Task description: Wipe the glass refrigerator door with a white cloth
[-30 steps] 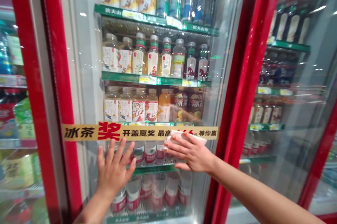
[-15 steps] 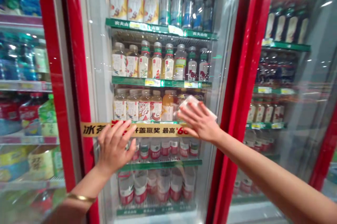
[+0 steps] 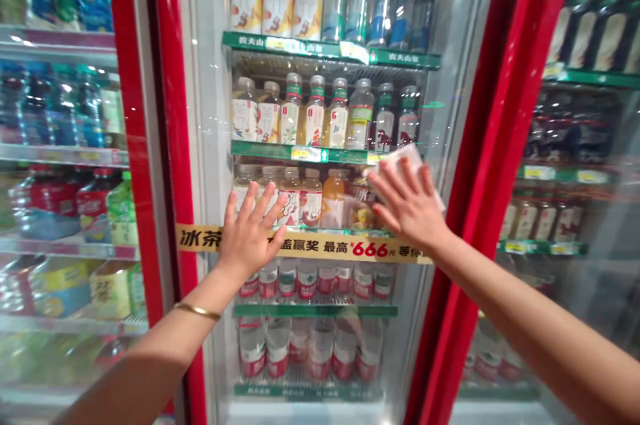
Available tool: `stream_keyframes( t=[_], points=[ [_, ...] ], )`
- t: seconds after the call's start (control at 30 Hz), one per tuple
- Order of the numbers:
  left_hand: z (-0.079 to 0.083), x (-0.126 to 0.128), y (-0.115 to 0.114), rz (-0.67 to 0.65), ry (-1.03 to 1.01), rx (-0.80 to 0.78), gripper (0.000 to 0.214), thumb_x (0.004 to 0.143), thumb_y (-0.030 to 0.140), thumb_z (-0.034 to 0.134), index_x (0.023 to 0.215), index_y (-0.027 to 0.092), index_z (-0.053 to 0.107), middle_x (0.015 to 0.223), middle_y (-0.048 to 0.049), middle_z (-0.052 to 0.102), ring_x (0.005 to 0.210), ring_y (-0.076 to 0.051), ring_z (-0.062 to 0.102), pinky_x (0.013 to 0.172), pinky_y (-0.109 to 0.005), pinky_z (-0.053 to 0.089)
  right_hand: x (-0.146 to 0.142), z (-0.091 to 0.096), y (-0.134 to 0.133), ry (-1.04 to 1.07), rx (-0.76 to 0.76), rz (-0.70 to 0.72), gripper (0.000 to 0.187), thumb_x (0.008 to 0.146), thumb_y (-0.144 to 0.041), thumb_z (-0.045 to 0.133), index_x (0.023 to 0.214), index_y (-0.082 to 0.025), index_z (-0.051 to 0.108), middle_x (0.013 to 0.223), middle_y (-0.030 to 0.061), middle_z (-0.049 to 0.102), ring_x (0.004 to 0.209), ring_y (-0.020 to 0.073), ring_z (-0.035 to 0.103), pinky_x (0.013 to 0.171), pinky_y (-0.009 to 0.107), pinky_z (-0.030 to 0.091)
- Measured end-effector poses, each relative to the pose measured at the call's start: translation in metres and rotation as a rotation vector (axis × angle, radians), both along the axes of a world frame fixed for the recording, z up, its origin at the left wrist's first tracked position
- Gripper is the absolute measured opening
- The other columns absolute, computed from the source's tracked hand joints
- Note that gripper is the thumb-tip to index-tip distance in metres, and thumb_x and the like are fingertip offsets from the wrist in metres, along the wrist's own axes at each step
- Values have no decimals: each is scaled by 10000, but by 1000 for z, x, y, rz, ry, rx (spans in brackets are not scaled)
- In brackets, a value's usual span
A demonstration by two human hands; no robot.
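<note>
Across the tall glass door of a drinks fridge, both my hands reach forward. My right hand lies flat over a folded white cloth, fingers spread, holding it against the glass at the right side. What the cloth is made of is unclear. On the left, my left hand rests on the glass with stretched, parted fingers and nothing in it. Its palm and thumb cover part of a yellow banner strip with black and red lettering. A gold bangle circles my left wrist.
Behind the glass, shelves carry rows of bottled drinks. Red door frames flank the pane on the left and, as another red frame, on the right. Neighbouring fridges with more bottles stand on both sides.
My right hand and the cloth have moved up and slightly right, uncovering the banner's red number. My left hand has gone higher, its fingers straighter. The view has turned a little left.
</note>
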State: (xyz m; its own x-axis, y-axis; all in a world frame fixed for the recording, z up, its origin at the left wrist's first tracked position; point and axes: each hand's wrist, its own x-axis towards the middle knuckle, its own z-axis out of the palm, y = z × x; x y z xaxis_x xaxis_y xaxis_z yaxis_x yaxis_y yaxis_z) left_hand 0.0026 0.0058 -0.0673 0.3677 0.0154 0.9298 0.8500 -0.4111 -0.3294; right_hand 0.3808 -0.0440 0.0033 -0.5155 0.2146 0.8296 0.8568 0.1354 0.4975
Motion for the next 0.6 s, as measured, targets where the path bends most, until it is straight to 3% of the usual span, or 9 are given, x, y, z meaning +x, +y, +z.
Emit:
stream_keyframes(
  t=[0.07, 0.13, 0.23, 0.3, 0.33, 0.43, 0.5, 0.53, 0.6],
  points=[
    [1, -1, 1, -4, -9, -8, 848, 1059, 404, 616, 1794, 402, 193, 1870, 9, 219, 1775, -279, 109, 1463, -602, 33, -5, 31, 6, 316, 41, -28, 796, 1135, -558, 92, 1736, -122, 379, 1863, 127, 195, 1710, 479, 152, 1346, 743, 143],
    [1, -2, 2, -12, -23, -20, 868, 1049, 403, 625, 1793, 426, 178, 1867, 21, 214, 1774, -279, 113, 1466, -611, 34, -21, 32, 12, 400, 62, 17, 773, 1138, -604, 219, 1774, -172, 304, 1867, 107, 167, 1720, 489, 133, 1343, 808, 152],
    [2, -1, 2, -26, -30, -57, 881, 1043, 427, 623, 1787, 468, 153, 1864, 41, 209, 1771, -288, 120, 1464, -642, 33, -39, -12, 14, -39, -82, 208, 805, 1091, -612, 517, 1796, -362, 219, 1841, 5, 258, 1738, 386, 225, 1391, 796, 186],
    [1, -1, 2, -32, -24, -103, 862, 1050, 451, 602, 1784, 481, 152, 1866, 56, 200, 1772, -294, 104, 1459, -673, 17, -33, -37, 8, -348, -227, 290, 769, 1093, -627, 525, 1778, -422, 245, 1808, -51, 367, 1719, 301, 310, 1440, 677, 186],
    [1, -2, 2, -35, -21, -129, 836, 1056, 467, 583, 1782, 480, 169, 1868, 63, 197, 1773, -291, 89, 1458, -680, 2, -26, -39, 4, -389, -265, 295, 734, 1100, -640, 508, 1767, -437, 276, 1793, -61, 400, 1713, 287, 328, 1446, 657, 170],
    [3, -4, 2, -48, -36, -216, 735, 1083, 543, 503, 1772, 440, 269, 1874, 78, 189, 1779, -264, 21, 1459, -653, -70, -7, -2, -6, -49, -194, 184, 690, 1130, -667, 398, 1756, -383, 337, 1830, 19, 332, 1738, 401, 214, 1378, 804, 95],
    [5, -5, 1, -62, -53, -277, 727, 1091, 627, 437, 1765, 384, 317, 1879, 82, 178, 1778, -254, -53, 1447, -628, -144, -9, 31, -7, 258, -60, 73, 742, 1162, -642, 230, 1777, -232, 299, 1860, 145, 248, 1731, 475, 159, 1331, 842, 98],
    [6, -4, 0, -69, -62, -302, 746, 1090, 670, 402, 1762, 354, 330, 1882, 85, 170, 1774, -254, -93, 1435, -620, -179, -15, 41, -5, 346, 7, 37, 794, 1161, -650, 190, 1770, -153, 301, 1843, 201, 278, 1715, 504, 183, 1325, 835, 114],
    [9, -3, -2, -78, -76, -337, 796, 1080, 739, 343, 1753, 314, 352, 1885, 94, 146, 1765, -246, -156, 1416, -606, -229, -31, 40, -4, 289, -18, 34, 856, 1148, -690, 198, 1770, -106, 262, 1841, 220, 268, 1702, 530, 179, 1321, 833, 96]
  ],
)
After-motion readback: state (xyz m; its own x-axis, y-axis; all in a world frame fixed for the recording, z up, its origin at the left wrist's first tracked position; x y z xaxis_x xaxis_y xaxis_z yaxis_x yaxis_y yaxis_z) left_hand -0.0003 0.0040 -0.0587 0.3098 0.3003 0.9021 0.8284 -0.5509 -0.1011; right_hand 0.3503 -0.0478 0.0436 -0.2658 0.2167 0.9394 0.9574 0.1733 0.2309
